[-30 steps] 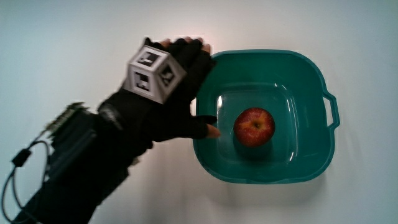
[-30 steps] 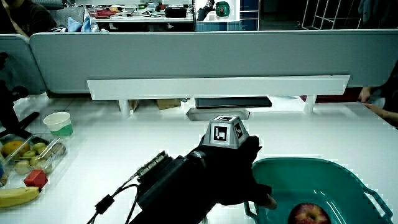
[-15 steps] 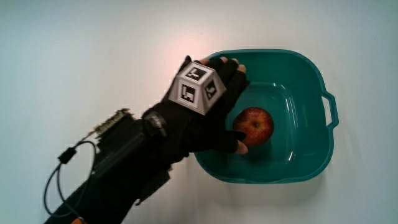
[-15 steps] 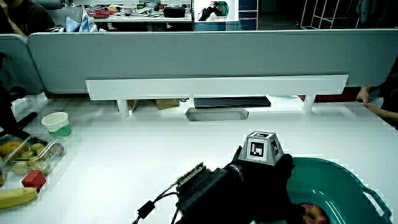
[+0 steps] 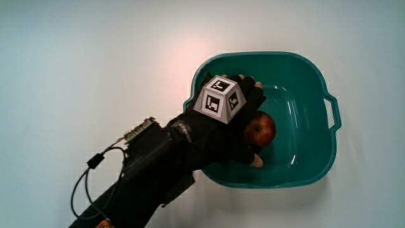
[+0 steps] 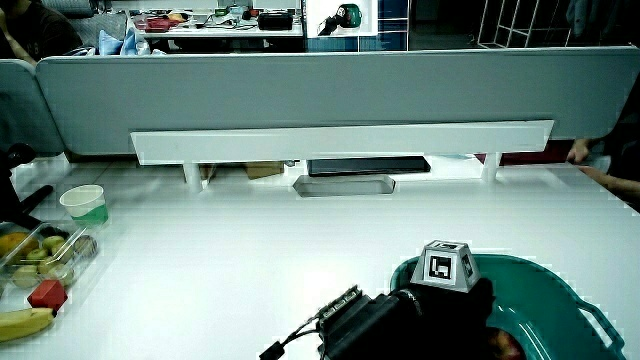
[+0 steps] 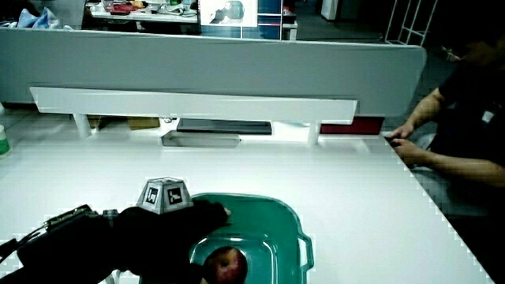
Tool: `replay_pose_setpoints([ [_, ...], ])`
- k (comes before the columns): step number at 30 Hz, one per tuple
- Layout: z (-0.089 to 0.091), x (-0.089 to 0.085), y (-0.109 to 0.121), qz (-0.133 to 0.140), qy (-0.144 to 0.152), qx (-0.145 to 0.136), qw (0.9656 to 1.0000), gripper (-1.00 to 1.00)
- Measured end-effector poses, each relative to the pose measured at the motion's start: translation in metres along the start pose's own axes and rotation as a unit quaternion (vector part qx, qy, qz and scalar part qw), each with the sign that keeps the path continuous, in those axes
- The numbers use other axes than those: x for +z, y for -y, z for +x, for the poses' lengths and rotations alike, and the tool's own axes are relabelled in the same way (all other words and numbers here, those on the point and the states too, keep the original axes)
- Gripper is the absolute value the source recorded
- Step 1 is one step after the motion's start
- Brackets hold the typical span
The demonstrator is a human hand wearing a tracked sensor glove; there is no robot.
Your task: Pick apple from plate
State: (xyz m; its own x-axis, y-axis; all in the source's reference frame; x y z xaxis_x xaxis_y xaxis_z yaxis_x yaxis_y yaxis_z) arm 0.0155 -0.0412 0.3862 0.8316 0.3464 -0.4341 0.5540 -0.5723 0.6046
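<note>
A red apple (image 5: 262, 130) lies in the middle of a teal basin (image 5: 304, 82) that has a small handle on its rim. The gloved hand (image 5: 237, 126) reaches over the basin's rim and hovers over the apple, covering part of it. Its fingers are spread, the thumb on the side of the apple nearer the person and the other fingers past it, and they do not clasp the fruit. The patterned cube (image 5: 220, 98) sits on the hand's back. In a side view the apple (image 7: 226, 264) shows just under the hand (image 7: 185, 225) inside the basin (image 7: 280, 217).
In a side view a paper cup (image 6: 82, 203), a clear box of fruit (image 6: 40, 255), a red block (image 6: 45, 295) and a banana (image 6: 20, 322) sit near the table's edge. A grey tray (image 6: 342, 184) lies by the low partition (image 6: 300, 95).
The hand has moved from beside the basin's rim to over the apple inside the basin. The apple and the basin have stayed in place.
</note>
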Motion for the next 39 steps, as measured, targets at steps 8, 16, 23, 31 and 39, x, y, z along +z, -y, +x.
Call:
replay_pose_setpoints([
  [8,0.007,-0.012,-0.01,-0.018,0.007,0.001,0.9998,0.0],
  [16,0.007,-0.018,-0.015,-0.02,0.006,0.003,0.9998,0.0],
  [23,0.006,-0.022,-0.016,-0.016,0.016,0.0,0.9997,0.0],
  [31,0.012,-0.023,-0.015,0.012,0.015,-0.014,0.9997,0.25],
  [39,0.013,-0.026,-0.015,0.032,0.013,-0.014,0.9993,0.58],
])
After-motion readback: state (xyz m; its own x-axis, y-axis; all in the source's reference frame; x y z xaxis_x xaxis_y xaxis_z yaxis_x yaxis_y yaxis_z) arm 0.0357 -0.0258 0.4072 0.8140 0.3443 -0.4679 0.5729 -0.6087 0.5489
